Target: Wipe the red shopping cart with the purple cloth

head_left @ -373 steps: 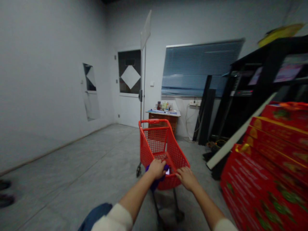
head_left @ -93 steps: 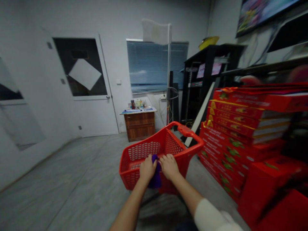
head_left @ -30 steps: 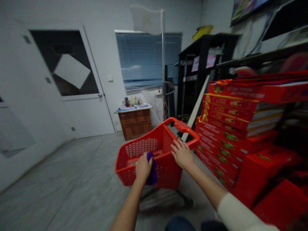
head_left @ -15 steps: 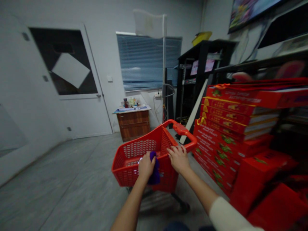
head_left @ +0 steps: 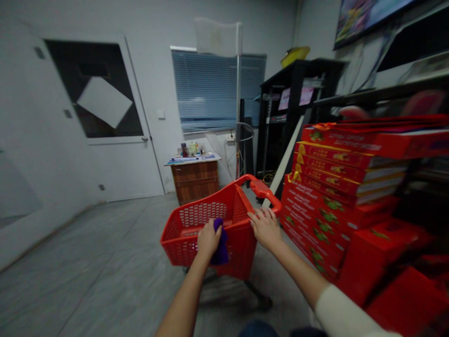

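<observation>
A red plastic shopping cart [head_left: 242,252] with perforated basket walls stands on the floor before me, its handle toward the right. At the near rim, my left hand [head_left: 208,238] is closed on a purple cloth [head_left: 220,252], which hangs down over the outside of the basket wall. My right hand [head_left: 266,228] grips the rim close to the handle, its fingers curled over the edge. The cart's dark legs show below, and the inside of the basket is only partly visible.
Stacked red boxes [head_left: 315,215] rise close on the right. Behind the cart are a wooden cabinet [head_left: 196,180] with small items on top, a metal pole [head_left: 239,93] and a leaning pale board [head_left: 286,159]. A white door [head_left: 129,168] is at the left.
My left hand and the cloth have shifted slightly left along the rim. My right hand has moved a little right and up. The cart has moved slightly left.
</observation>
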A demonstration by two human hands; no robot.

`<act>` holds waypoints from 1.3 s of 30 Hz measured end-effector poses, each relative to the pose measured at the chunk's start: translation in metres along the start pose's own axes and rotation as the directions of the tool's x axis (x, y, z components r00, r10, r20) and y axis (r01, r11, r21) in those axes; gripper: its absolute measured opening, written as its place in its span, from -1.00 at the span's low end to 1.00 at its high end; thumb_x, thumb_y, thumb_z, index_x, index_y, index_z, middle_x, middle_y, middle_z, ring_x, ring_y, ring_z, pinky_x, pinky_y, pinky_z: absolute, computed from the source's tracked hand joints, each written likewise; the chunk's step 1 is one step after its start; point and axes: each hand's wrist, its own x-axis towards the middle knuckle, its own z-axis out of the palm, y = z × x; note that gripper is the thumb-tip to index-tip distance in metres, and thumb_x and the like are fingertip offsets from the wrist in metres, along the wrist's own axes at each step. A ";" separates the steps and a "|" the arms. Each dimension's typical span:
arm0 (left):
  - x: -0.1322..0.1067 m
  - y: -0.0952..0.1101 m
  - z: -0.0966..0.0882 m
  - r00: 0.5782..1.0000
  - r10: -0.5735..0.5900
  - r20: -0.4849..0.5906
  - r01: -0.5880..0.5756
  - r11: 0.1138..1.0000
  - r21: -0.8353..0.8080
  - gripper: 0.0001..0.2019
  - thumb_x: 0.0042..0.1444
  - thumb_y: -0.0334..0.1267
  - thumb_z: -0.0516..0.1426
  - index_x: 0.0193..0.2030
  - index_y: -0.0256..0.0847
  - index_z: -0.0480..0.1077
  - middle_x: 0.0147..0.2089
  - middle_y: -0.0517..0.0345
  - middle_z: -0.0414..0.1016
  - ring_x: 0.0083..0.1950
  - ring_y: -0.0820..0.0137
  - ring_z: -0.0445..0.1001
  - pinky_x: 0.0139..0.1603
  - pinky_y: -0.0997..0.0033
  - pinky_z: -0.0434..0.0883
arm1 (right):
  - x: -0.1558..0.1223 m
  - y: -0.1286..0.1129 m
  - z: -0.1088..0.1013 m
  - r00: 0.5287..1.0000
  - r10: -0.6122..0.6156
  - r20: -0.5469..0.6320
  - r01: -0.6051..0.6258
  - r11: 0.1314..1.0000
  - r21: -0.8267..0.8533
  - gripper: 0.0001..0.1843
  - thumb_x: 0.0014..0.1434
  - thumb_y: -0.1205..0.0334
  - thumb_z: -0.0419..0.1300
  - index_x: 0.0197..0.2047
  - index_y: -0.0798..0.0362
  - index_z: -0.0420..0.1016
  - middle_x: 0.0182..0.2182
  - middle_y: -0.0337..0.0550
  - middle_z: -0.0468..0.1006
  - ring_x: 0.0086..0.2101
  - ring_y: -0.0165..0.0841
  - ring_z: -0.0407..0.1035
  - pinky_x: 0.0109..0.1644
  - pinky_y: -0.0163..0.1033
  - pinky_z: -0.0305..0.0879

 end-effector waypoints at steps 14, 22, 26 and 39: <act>0.010 0.026 0.003 0.998 0.051 0.026 -0.047 0.986 -0.161 -0.70 0.32 -0.11 0.01 0.10 -0.18 0.27 0.06 -0.02 0.52 0.08 0.29 0.50 0.04 0.40 0.31 | 0.009 0.003 -0.016 0.994 -0.098 0.046 0.099 0.995 -0.016 -0.59 0.36 0.11 -0.02 0.17 -0.08 0.46 0.10 -0.08 0.50 0.13 -0.17 0.20 0.28 -0.09 -0.13; 0.007 0.044 -0.002 0.996 -0.088 -0.009 0.087 0.996 -0.027 -0.66 0.31 -0.08 0.00 0.08 -0.25 0.29 -0.04 -0.11 0.55 0.00 0.21 0.54 -0.03 0.34 0.34 | 0.009 -0.003 -0.018 0.997 -0.050 0.056 0.054 0.996 -0.066 -0.65 0.33 0.14 0.01 0.06 -0.08 0.52 -0.11 -0.04 0.56 -0.04 -0.14 0.27 0.17 -0.04 -0.07; 0.008 0.068 0.006 0.998 0.036 -0.048 -0.045 0.979 -0.201 -0.67 0.31 -0.09 0.02 0.13 -0.16 0.28 0.03 -0.04 0.53 0.08 0.27 0.50 0.05 0.37 0.32 | 0.009 -0.013 -0.017 0.998 -0.025 0.050 0.029 0.996 -0.087 -0.64 0.34 0.10 -0.01 0.06 -0.07 0.53 -0.12 -0.02 0.55 -0.05 -0.13 0.27 0.16 -0.04 -0.06; 0.021 0.041 -0.004 1.000 -0.020 0.014 0.022 0.985 -0.173 -0.71 0.29 -0.12 0.03 0.07 -0.19 0.30 0.02 -0.07 0.53 0.07 0.24 0.50 0.02 0.34 0.33 | 0.014 0.007 -0.023 0.998 -0.058 0.010 0.058 0.998 0.007 -0.69 0.33 0.11 0.04 -0.03 -0.05 0.57 -0.13 -0.06 0.55 -0.01 -0.17 0.25 0.19 -0.10 0.00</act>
